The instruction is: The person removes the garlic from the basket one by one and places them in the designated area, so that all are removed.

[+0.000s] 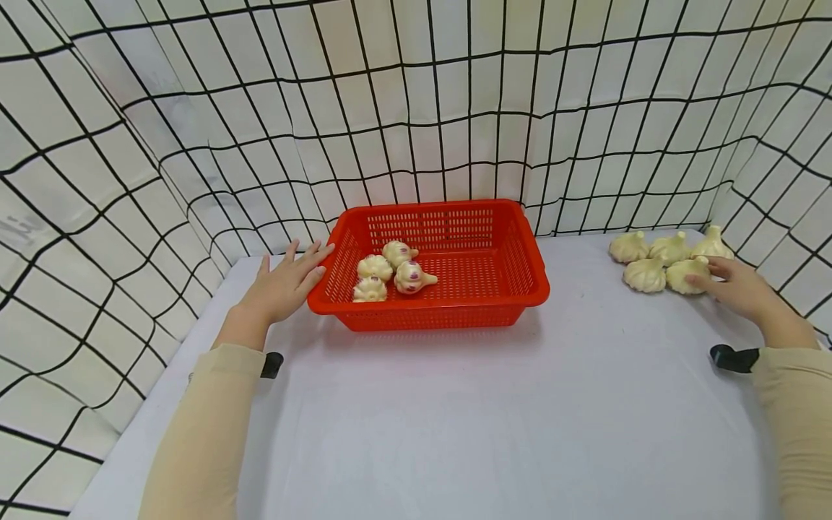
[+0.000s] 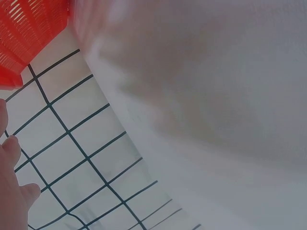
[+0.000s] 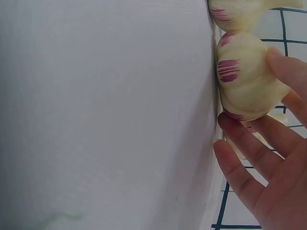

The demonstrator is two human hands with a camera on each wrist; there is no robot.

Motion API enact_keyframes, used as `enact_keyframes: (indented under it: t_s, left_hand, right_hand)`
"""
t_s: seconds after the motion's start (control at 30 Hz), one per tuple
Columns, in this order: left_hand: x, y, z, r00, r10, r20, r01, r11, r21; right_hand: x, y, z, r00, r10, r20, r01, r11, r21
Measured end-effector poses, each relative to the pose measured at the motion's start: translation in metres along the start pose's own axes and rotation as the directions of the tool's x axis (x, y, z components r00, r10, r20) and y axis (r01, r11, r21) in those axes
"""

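– Black net (image 1: 448,79) over white walls (image 1: 429,148), pale table (image 1: 487,433) underneath. So what's the right hand (image 1: 744,289) up to?

– Thumb on one side of a garlic bulb (image 1: 685,277), fingers bent round the other, so the gap's only as wide as the bulb. It's over at the right of the table, front of a little huddle.

– Pain to lift, you reckon?

– Doubt it. Looks light and firm, and I wouldn't call it fragile. Smooth skin with purple streaks, so it might slide a bit. I'd pinch it round the fat middle. Stubby stem would work as a backup, but that's a skimpy hold.

– Anything close by?

– Four more bulbs (image 1: 645,276) crowded beside it, so mind you don't nudge them. Further over sits a red basket (image 1: 429,314) with four garlic heads (image 1: 409,277) bunched toward its left end.

– And the left hand (image 1: 279,285)?

– Fingers spread wide, touching the basket's left edge, not gripping anything that I can see.
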State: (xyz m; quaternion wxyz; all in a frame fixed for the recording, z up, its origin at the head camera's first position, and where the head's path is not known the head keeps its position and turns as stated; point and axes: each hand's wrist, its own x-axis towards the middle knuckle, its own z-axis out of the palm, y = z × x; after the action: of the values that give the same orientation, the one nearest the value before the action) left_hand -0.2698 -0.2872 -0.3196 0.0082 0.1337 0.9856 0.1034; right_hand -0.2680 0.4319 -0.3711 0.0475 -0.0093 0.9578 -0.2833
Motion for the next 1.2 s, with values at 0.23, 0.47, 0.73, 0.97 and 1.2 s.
enact_keyframes:
  t_s: [0.23, 0.47, 0.73, 0.97, 1.2]
  left_hand:
    - [-0.001, 0.001, -0.001, 1.0, -0.004, 0.004, 0.004, 1.0, 0.003]
    - [-0.001, 0.001, 0.0, 1.0, -0.003, 0.001, 0.003, 1.0, -0.001]
    - [-0.001, 0.0, 0.0, 1.0, -0.001, 0.002, 0.001, 1.0, 0.0]
    - [-0.002, 0.0, 0.0, 1.0, 0.0, 0.001, 0.0, 1.0, 0.004]
    - [-0.001, 0.002, -0.001, 1.0, -0.005, 0.003, 0.005, 1.0, 0.007]
  right_hand:
    - [0.0, 0.001, 0.0, 1.0, -0.007, -0.006, 0.007, 1.0, -0.004]
    - [-0.002, 0.004, 0.0, 0.999, -0.012, -0.035, 0.011, 1.0, -0.024]
    - [-0.005, 0.007, -0.003, 0.997, -0.03, -0.07, 0.026, 0.998, -0.062]
    - [-0.008, 0.003, -0.007, 0.99, -0.059, -0.129, 0.052, 0.997, -0.063]
    - [-0.012, -0.01, -0.013, 0.972, -0.064, -0.226, 0.051, 0.997, -0.064]
